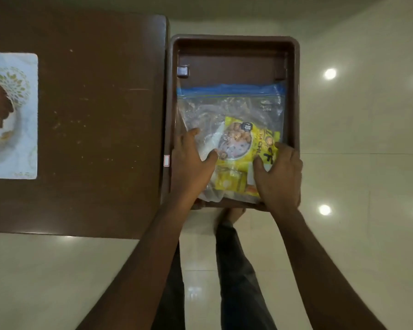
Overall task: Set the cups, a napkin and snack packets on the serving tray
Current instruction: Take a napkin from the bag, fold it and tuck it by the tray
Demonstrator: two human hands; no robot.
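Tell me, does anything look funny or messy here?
Yes. The tray is off the table, beside its edge over the floor. The snacks lie inside a zip bag, left hand resting on it, right hand gripping it. Pale specks dot the table.

A dark brown table (pixel 100 115) fills the left side, its top dotted with pale specks. A white placemat (pixel 22 67) with a leafy gold pattern lies flat on it near the left edge, well apart from everything else. A brown serving tray (pixel 234 38) sits just beside the table's right edge; what bears it cannot be told. In the tray lies a clear zip bag (pixel 224 108) with a yellow snack packet (pixel 243 144) inside. Below is a glossy pale tile floor (pixel 355 139).
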